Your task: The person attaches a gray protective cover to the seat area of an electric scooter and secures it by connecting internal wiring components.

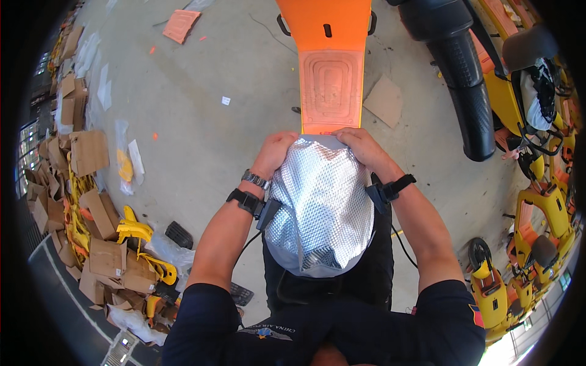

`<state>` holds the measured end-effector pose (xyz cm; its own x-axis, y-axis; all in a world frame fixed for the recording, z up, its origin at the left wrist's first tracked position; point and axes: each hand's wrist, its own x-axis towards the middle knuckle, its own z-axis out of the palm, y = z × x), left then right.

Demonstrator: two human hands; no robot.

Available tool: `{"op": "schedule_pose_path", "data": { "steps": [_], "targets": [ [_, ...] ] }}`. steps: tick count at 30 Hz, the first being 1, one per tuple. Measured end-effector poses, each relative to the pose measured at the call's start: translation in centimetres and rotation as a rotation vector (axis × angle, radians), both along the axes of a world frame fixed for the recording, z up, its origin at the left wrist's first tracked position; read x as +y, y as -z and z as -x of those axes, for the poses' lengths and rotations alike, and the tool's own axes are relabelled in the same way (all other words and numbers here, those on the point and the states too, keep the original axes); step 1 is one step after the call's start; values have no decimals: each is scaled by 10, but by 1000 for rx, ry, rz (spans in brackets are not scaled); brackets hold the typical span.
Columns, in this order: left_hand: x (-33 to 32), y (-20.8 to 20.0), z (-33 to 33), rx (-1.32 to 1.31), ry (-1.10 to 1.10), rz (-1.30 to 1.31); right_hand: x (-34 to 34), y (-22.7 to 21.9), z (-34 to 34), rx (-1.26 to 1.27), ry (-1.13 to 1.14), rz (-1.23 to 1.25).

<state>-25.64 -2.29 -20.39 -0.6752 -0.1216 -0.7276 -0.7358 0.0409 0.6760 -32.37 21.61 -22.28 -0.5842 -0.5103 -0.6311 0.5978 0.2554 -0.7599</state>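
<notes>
A silver, quilted-looking reflective cover with a grey rim (320, 201) spreads in front of my body, its surface wrinkled. It looks like a seat cover; what lies beneath is hidden. My left hand (278, 152) grips its far left corner, fingers curled over the edge. At the far right corner my right hand (361, 146) pinches the rim, its thumb and fingers pressed together. Just beyond the cover is the orange, ridged footboard (331, 88) of a scooter-like vehicle. An orange front panel (326, 24) rises past it.
Black handlebar-like part (470, 104) hangs at the right. Several yellow scooters (537, 213) stand along the right side. Opened cardboard boxes (110, 256) and yellow parts (134, 232) pile up at left. A cardboard piece (383, 100) and an orange mat (181, 25) lie on the concrete floor.
</notes>
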Motion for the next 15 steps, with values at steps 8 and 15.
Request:
{"op": "schedule_pose_path", "data": {
  "steps": [8, 15],
  "targets": [
    [1, 3, 2, 118, -32, -33, -4, -18, 13, 45, -18, 3],
    [-11, -17, 0, 129, 139, 75, 14, -50, 8, 367, -157, -27]
  ]
}}
